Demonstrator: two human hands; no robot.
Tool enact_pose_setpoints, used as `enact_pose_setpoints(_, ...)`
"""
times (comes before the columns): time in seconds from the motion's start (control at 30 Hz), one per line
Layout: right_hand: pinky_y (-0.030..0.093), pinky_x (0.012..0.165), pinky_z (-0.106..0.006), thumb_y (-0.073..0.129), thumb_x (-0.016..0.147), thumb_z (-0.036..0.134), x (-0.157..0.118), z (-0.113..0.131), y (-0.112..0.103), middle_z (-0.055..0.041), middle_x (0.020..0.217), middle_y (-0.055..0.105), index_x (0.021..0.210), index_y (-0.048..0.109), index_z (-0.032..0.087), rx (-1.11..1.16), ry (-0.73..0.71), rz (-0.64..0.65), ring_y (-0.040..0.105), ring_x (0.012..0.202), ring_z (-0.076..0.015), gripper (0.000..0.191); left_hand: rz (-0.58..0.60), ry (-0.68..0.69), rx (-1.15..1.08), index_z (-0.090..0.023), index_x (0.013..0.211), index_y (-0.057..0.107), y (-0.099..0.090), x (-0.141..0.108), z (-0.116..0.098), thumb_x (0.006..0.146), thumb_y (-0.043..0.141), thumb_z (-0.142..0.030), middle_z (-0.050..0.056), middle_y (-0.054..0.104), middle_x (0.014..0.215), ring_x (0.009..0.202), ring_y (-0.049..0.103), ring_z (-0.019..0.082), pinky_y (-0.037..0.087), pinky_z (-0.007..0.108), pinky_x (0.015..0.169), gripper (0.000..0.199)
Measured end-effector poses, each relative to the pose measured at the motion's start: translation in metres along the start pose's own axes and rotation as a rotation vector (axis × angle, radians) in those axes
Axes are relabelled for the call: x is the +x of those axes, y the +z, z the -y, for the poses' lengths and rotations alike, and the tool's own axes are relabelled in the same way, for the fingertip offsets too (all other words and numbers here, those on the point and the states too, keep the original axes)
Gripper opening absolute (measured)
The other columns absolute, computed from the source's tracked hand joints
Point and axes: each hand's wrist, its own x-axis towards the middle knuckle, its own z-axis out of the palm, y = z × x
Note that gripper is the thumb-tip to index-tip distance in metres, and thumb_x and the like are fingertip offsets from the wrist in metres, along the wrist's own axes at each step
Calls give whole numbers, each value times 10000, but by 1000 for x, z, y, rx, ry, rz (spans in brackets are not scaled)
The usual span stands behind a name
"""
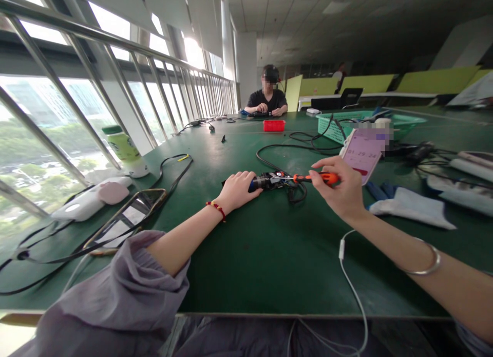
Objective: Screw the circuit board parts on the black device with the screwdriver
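Note:
My left hand [239,188] is closed over the black cylindrical end of an opened corded device [272,181], pressing it on the green table. Inner parts and wires show at the device's right side, and its cord loops behind and beside it. My right hand [341,185] holds a screwdriver [302,178] with an orange and black handle, its butt near the palm. The thumb is at the handle while the index finger is lifted. The shaft points left, level with the table, and its tip reaches the exposed parts; exact contact is too small to make out.
A phone showing a timer [364,154] stands behind my right hand, near a green basket [331,128] and gloves [414,208]. To the left lie another phone [129,218], a white device [92,198] and a bottle [125,151]. A red box [274,126] and a seated person [267,97] are farther back.

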Motion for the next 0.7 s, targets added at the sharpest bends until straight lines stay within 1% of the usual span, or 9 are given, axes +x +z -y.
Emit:
enact_pose_setpoints(0.03, 462, 643, -331, 622, 765, 267, 0, 0, 0, 21, 701, 579, 881, 550, 235, 5, -9, -17, 532, 580, -137, 140, -1, 0, 1, -175, 1100, 532, 0, 0, 0, 881, 472, -476, 86, 633, 1060, 977, 587, 252, 456, 364, 827, 376)
enact_pose_setpoints(0.13, 478, 709, -339, 638, 718, 220, 0, 0, 0, -21, 888, 605, 1000, 533, 235, 28, -75, -94, 594, 775, -176, 301, -6, -2, 3, -177, 1105, 530, 1, 0, 0, 881, 472, -479, 83, 635, 1062, 974, 590, 254, 459, 367, 827, 380)
enact_pose_setpoints(0.17, 478, 722, -343, 641, 707, 211, 0, 0, 0, -28, 903, 606, 1012, 531, 232, 30, -83, -96, 598, 810, -186, 325, -9, -1, 4, -175, 1106, 530, 1, 0, 0, 881, 473, -477, 83, 635, 1060, 972, 591, 255, 460, 370, 826, 381)
enact_pose_setpoints(0.2, 475, 719, -345, 641, 706, 212, 0, 0, 0, -22, 862, 610, 998, 537, 229, 27, -76, -76, 598, 796, -187, 310, -11, -1, 5, -172, 1105, 531, 1, 0, 0, 881, 474, -476, 84, 635, 1059, 970, 591, 257, 462, 373, 826, 382)
enact_pose_setpoints(0.3, 461, 674, -340, 623, 747, 258, 0, 0, 0, 28, 623, 566, 863, 560, 226, 3, -12, 17, 557, 615, -160, 136, -11, 2, 4, -170, 1097, 535, 1, 0, 0, 880, 476, -476, 86, 635, 1056, 971, 591, 258, 462, 373, 827, 380)
enact_pose_setpoints(0.37, 460, 666, -340, 613, 758, 270, 0, 0, 0, 38, 587, 547, 851, 562, 229, 1, 4, 24, 541, 578, -153, 113, -9, 1, 3, -177, 1101, 533, 0, 0, 0, 879, 480, -477, 84, 634, 1061, 979, 589, 252, 460, 366, 832, 377)
enact_pose_setpoints(0.47, 477, 714, -355, 631, 717, 235, 0, -1, 0, -10, 798, 609, 976, 551, 234, 16, -50, -61, 595, 741, -185, 271, -3, -10, 3, -184, 1108, 531, 0, 0, -1, 878, 483, -475, 81, 635, 1066, 985, 590, 245, 457, 354, 836, 374)
enact_pose_setpoints(0.53, 483, 733, -359, 639, 705, 230, 0, -1, 0, -36, 915, 616, 1000, 546, 235, 20, -66, -79, 605, 824, -201, 309, -1, -11, 4, -180, 1106, 533, 0, 0, -1, 879, 480, -473, 83, 636, 1063, 981, 590, 246, 458, 356, 833, 374)
enact_pose_setpoints(0.7, 461, 650, -338, 610, 773, 295, -1, -1, 1, 14, 654, 582, 832, 563, 233, 4, 17, 29, 557, 605, -159, 98, -1, -3, 14, -166, 1109, 535, 0, 0, -1, 880, 473, -472, 88, 636, 1060, 975, 588, 259, 463, 371, 826, 387)
